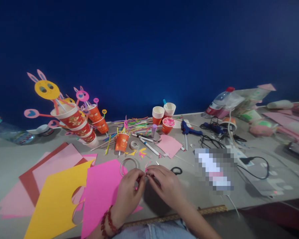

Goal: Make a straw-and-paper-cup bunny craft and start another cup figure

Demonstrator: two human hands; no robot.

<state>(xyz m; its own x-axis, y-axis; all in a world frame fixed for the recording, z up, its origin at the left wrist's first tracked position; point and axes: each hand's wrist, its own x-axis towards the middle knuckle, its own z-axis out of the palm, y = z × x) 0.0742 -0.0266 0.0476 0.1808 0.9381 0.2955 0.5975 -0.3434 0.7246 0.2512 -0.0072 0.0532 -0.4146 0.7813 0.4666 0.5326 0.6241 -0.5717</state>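
My left hand [133,182] and my right hand [165,182] meet low over the front of the table, fingertips pinched together. Between them shows a bit of a small pink paper piece [146,170]; most of it is hidden by my fingers. Just behind my left hand lies a roll of tape [128,162], partly over a bright pink paper sheet [103,186]. Beyond my right hand, scissors [176,170] rest on the table, their blades partly covered by that hand. Small yellow and pink paper scraps [141,153] are scattered farther back.
Yellow paper [54,196] with cut-outs lies at left. Stacked red cups [74,121] carry a rabbit-faced paper figure [47,89]. Markers [149,146], a small tape roll [134,144], pink paper [169,146] and a blue glue gun [190,128] lie behind. A power strip [243,157] stands right.
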